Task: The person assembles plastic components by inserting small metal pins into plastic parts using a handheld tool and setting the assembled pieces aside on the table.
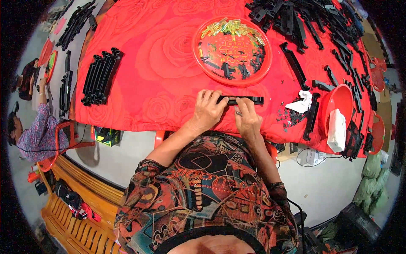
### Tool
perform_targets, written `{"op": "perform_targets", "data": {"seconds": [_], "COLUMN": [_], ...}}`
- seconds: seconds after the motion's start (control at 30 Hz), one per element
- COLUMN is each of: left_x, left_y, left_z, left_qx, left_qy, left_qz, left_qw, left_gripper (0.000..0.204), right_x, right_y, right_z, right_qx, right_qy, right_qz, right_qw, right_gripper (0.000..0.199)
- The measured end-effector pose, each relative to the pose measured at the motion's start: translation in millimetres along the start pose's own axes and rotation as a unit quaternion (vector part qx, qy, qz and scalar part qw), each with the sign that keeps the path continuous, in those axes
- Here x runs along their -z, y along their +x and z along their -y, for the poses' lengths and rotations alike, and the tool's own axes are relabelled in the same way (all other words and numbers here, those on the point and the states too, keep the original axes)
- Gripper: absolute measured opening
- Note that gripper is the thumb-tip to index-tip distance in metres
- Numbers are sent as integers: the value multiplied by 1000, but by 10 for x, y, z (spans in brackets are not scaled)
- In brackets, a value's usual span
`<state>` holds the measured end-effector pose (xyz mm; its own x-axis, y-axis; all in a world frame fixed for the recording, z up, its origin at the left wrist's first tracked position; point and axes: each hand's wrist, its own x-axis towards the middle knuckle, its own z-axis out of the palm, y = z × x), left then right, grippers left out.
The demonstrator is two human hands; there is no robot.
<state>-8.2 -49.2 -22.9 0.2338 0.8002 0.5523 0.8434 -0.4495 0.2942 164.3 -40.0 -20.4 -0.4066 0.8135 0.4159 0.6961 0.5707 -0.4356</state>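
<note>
A long black plastic bar (257, 100) lies crosswise near the table's front edge, right in front of me. Its left end is in the closed fingers of my left hand (206, 109). My right hand (248, 117) is closed too, fingertips pressed together on the bar's middle; any small piece under them is hidden. Just beyond the bar stands a round red tray (197, 63). Inside it are yellowish clear pieces (224, 27) along the far rim and small black parts (229, 70) nearer me.
Several black bars (100, 77) lie in a row at left. A big heap of black bars (287, 21) covers the far right. Nearer right are crumpled white tissue (301, 102), black bits (289, 118), a red bowl (336, 99) and a white tissue pack (337, 131). Another person (40, 131) sits far left.
</note>
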Motion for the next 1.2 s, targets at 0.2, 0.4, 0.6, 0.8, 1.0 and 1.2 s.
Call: {"op": "perform_targets", "data": {"seconds": [0.2,0.4,0.6,0.8,1.0,1.2], "left_x": [8,38,43,34,29,33], "left_y": [-7,25,0,24,22,36], "left_z": [17,23,53,43,33,45], "left_qx": [-7,-5,-1,4,6,1], "left_qy": [7,-2,-17,-18,-12,-14], "left_qz": [13,47,61,58,62,83], "left_qw": [1000,999,998,998,998,996], "left_gripper": [21,18,19,19,17,17], "right_x": [90,162,537,235,158,211], "right_y": [96,136,338,250,261,334], "right_z": [98,-25,-48,-76,-107,-31], "right_qx": [-67,-32,-35,-245,-178,-65], "right_qy": [-68,58,83,440,296,183], "right_qz": [152,-15,-123,-4,17,-11], "right_qw": [984,998,988,864,938,981], "right_gripper": [35,17,17,6,12,8]}}
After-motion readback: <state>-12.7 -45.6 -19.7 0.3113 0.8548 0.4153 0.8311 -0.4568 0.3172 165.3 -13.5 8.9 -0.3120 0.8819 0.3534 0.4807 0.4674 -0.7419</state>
